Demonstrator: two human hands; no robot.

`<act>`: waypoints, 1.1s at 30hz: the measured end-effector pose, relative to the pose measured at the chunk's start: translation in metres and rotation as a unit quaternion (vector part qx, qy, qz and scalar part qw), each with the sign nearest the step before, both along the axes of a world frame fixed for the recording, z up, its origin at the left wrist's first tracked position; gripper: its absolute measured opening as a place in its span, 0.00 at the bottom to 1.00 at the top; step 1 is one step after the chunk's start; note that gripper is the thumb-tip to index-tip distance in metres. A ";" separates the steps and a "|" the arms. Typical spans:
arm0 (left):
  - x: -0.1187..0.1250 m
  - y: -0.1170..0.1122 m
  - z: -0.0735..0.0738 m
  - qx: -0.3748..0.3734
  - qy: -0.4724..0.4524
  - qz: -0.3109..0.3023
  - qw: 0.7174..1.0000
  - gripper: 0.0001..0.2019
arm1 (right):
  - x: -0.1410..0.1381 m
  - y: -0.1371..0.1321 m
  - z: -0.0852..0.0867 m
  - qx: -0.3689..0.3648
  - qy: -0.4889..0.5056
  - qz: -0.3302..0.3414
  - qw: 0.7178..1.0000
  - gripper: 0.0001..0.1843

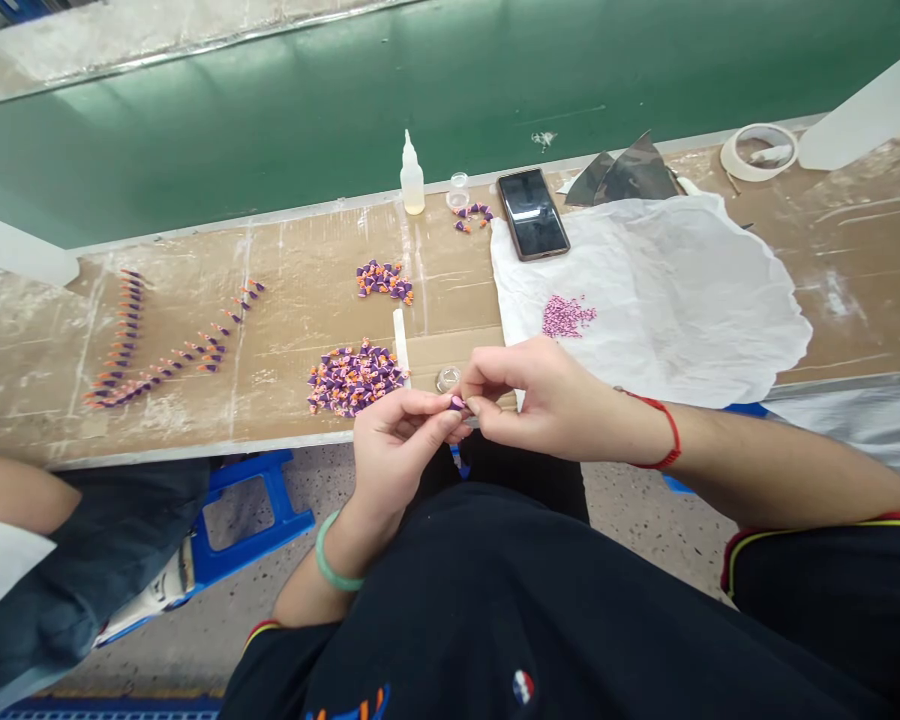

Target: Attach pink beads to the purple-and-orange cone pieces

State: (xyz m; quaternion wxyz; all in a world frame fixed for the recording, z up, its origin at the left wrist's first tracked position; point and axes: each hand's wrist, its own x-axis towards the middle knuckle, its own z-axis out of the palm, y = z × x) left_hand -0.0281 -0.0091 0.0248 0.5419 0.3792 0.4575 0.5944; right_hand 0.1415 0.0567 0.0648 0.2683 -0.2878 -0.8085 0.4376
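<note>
My left hand, with a green bangle at the wrist, pinches a small purple and pink piece between thumb and fingertips. Against that piece, my right hand has its thumb and forefinger closed; anything tiny between them is hidden. A red cord circles the right wrist. Just beyond the fingertips sits a small round clear container. Left of it lies a heap of purple, pink and orange pieces. Tiny pink bits are gathered on a white cloth past my right hand.
A smaller pile and rows of similar pieces lie leftward on the brown-covered table. A dropper bottle, phone and tape roll stand or lie along the back. Another person's arm is at left, near a blue stool.
</note>
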 end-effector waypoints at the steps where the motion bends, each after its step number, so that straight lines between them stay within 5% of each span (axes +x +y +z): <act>1: -0.001 0.001 0.000 -0.013 0.001 -0.005 1.000 0.15 | 0.000 0.001 -0.001 0.003 -0.003 0.000 1.000 0.07; 7: -0.008 0.009 -0.002 -0.089 0.018 -0.018 0.996 0.19 | 0.009 0.011 -0.005 -0.079 0.003 -0.039 0.996 0.04; 11: -0.034 0.021 -0.007 -0.071 0.175 -0.047 0.981 0.12 | 0.030 0.020 -0.017 -0.154 0.019 -0.114 0.981 0.06; 15: -0.081 0.041 -0.015 -0.039 0.435 -0.070 0.897 0.06 | 0.055 0.026 -0.038 -0.194 0.012 -0.177 0.965 0.14; 19: -0.111 0.082 -0.022 -0.047 0.548 -0.070 0.832 0.13 | 0.070 0.028 -0.048 -0.212 0.014 -0.228 0.950 0.17; 22: -0.114 0.127 -0.030 -0.090 0.593 0.002 0.800 0.12 | 0.075 0.028 -0.049 -0.214 0.020 -0.259 0.942 0.17; 26: -0.106 0.178 -0.042 -0.126 0.610 0.016 0.782 0.06 | 0.078 0.026 -0.051 -0.215 0.028 -0.268 0.939 0.17; 33: -0.100 0.186 -0.044 -0.114 0.624 0.017 0.773 0.02 | 0.089 0.023 -0.057 -0.213 0.031 -0.289 0.933 0.15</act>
